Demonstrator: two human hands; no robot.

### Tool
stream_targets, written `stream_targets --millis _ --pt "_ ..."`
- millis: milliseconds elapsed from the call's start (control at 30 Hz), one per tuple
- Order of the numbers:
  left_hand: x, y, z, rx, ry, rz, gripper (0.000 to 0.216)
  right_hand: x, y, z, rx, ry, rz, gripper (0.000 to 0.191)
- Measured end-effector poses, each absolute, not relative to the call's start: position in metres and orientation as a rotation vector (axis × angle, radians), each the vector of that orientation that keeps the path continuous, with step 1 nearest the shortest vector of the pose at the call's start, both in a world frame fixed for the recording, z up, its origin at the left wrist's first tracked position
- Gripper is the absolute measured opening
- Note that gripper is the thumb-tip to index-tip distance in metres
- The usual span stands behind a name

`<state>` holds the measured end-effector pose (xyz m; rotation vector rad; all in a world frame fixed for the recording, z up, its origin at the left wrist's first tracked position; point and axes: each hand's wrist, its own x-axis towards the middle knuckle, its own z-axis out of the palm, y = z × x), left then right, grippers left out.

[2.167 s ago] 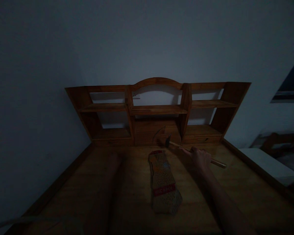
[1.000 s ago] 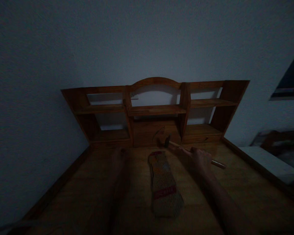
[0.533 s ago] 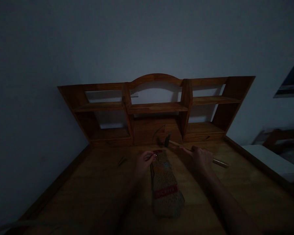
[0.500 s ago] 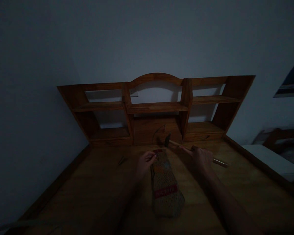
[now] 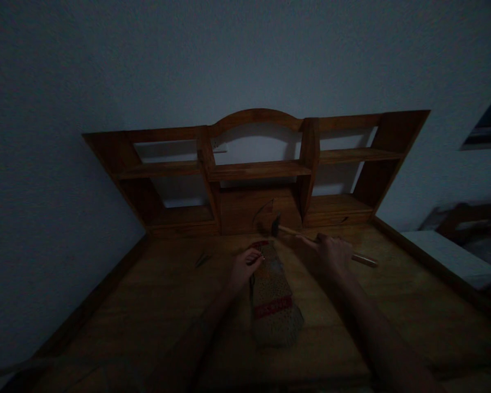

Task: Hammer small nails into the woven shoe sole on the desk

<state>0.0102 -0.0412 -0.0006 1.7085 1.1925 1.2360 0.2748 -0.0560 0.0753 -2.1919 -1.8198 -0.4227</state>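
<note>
Wooden table (image 5: 135, 311), hammer (image 5: 288, 230) in the right hand (image 5: 335, 254), tiny glinting item (image 5: 263, 257) in the left hand (image 5: 243, 268)

At the near left corner, a pale, blurred strip (image 5: 20, 368) crosses the view. Speckled fabric (image 5: 273, 284) lies lengthwise on the middle of the table, between the 2 forearms, with 1 red band (image 5: 273, 307) across its nearer half and more red at its far end. Near that far end, at its left edge, the left fingers pinch the glinting item over the fabric; it is too small to name. Right of the fabric, the right fingers are wrapped around the hammer's wooden handle, whose butt sticks out to the right. Its dark head sits just past the fabric's far end; whether it touches the table I cannot tell. Well left of the fabric lie small dark slivers (image 5: 202, 260). Off the table's right side is a white surface (image 5: 450, 254). Along the far edge stands a wooden shelf unit (image 5: 259, 170) with 3 bays, its middle topped by an arch, and behind it rises a pale wall (image 5: 245, 60).
</note>
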Motion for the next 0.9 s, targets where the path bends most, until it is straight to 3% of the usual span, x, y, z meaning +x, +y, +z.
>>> stream_targets --millis 400,900 --pt "0.0071 -0.0380 -0.0099 1.757 1.182 1.207 0.021 0.2747 -0.0547 0.0730 -2.186 -1.773 -0.476 0.070" --pt "0.0069 -0.0411 -0.0038 1.731 1.208 1.194 0.024 0.2727 -0.0565 0.0770 -2.172 -1.748 -0.429 0.069"
